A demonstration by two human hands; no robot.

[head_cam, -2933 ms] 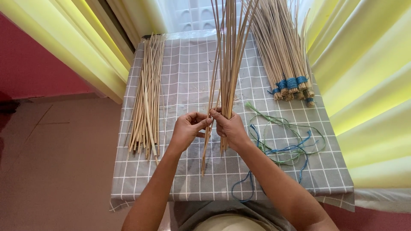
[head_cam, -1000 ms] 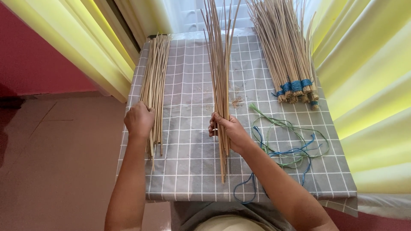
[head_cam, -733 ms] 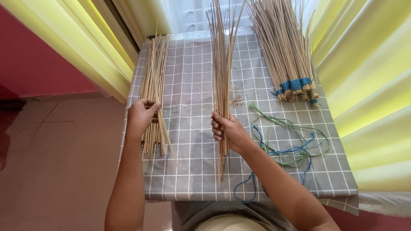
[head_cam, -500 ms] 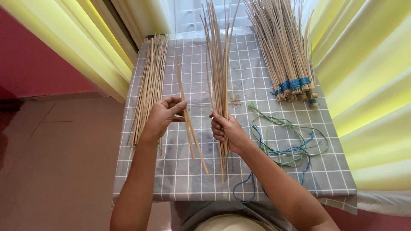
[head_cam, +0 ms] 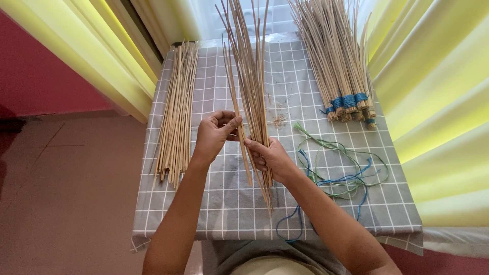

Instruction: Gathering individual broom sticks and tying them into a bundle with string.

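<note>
Bundle of thin sticks [head_cam: 253, 91] stands over the middle of the grey checked tablecloth [head_cam: 214, 203], clamped low in the right hand [head_cam: 269, 157]. Since a second ago the left hand [head_cam: 214, 133] has left the loose stick pile [head_cam: 175, 112] and now pinches a single stick [head_cam: 238, 127] against the bundle. Judged: the bundle is being added to. Tied bundles [head_cam: 338, 61] and coloured strings [head_cam: 341, 168] lie to the right.

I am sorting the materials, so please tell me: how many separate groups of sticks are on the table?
3. A loose pile lies at the left. A bunch is in the middle, in the right hand. Bundles tied with blue cord lie at the right; their number is unclear.
</note>
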